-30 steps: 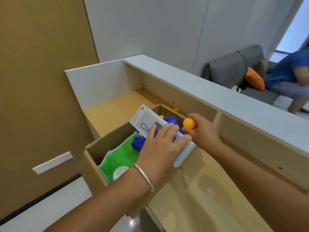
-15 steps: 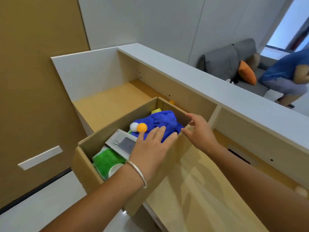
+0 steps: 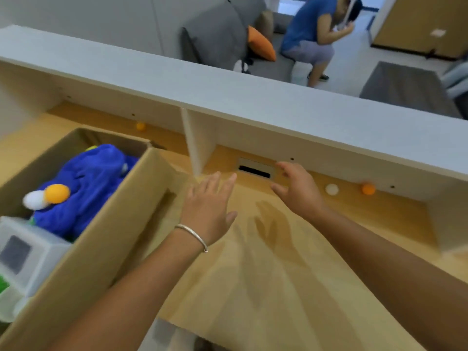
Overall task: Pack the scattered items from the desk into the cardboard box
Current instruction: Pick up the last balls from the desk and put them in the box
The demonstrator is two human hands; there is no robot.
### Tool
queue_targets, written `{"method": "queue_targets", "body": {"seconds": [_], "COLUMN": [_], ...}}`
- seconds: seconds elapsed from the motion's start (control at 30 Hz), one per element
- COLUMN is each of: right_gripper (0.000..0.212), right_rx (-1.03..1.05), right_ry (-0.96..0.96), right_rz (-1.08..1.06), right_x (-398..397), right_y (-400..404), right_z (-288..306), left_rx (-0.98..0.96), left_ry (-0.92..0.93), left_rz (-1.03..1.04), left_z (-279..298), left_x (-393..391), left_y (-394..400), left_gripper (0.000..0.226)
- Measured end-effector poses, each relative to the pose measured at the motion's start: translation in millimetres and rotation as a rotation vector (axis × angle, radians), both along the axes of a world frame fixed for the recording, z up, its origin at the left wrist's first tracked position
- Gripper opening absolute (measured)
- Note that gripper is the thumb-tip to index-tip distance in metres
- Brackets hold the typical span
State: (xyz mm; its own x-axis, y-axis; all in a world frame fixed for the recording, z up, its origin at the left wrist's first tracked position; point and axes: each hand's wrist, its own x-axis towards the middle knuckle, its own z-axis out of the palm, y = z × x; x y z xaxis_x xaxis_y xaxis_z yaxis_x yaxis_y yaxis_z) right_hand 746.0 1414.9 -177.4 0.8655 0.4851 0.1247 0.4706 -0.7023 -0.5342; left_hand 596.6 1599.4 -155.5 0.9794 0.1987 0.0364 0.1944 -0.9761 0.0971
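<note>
Left hand [image 3: 207,206] and right hand [image 3: 298,191] hover spread and empty beside the cardboard box [image 3: 106,239]; white ball [image 3: 331,189] lies beyond.

no readable text, labels or numbers

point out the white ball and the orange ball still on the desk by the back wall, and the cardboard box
white ball [image 3: 331,189], head view, middle of the ball
orange ball [image 3: 368,189], head view, middle of the ball, right of the white one
cardboard box [image 3: 121,211], head view, outer side wall facing the hands
</note>
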Motion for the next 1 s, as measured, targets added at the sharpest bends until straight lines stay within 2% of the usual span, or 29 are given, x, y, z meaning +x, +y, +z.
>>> {"method": "queue_targets", "body": {"seconds": [0.37, 0.5, 0.73, 1.0], "right_gripper": [0.057, 0.062, 0.059, 0.064], "right_rx": [-0.158, -0.216, -0.223, -0.32], "right_ry": [0.124, 0.101, 0.098, 0.129], "right_rz": [-0.263, -0.26, -0.245, -0.083], "right_x": [59, 100, 180, 212], "right_y": [-196, -242, -269, -266], "right_z": [-78, -98, -120, -133], "left_rx": [-0.182, -0.285, -0.273, -0.175], "left_ry": [0.049, 0.095, 0.111, 0.161], "left_rz": [-0.138, -0.172, -0.146, -0.178], "left_z": [-69, -103, -152, -171], "left_x": [110, 166, 250, 289], "left_y": [-147, -200, -248, -256], "left_gripper": [0.078, 0.075, 0.071, 0.055]}}
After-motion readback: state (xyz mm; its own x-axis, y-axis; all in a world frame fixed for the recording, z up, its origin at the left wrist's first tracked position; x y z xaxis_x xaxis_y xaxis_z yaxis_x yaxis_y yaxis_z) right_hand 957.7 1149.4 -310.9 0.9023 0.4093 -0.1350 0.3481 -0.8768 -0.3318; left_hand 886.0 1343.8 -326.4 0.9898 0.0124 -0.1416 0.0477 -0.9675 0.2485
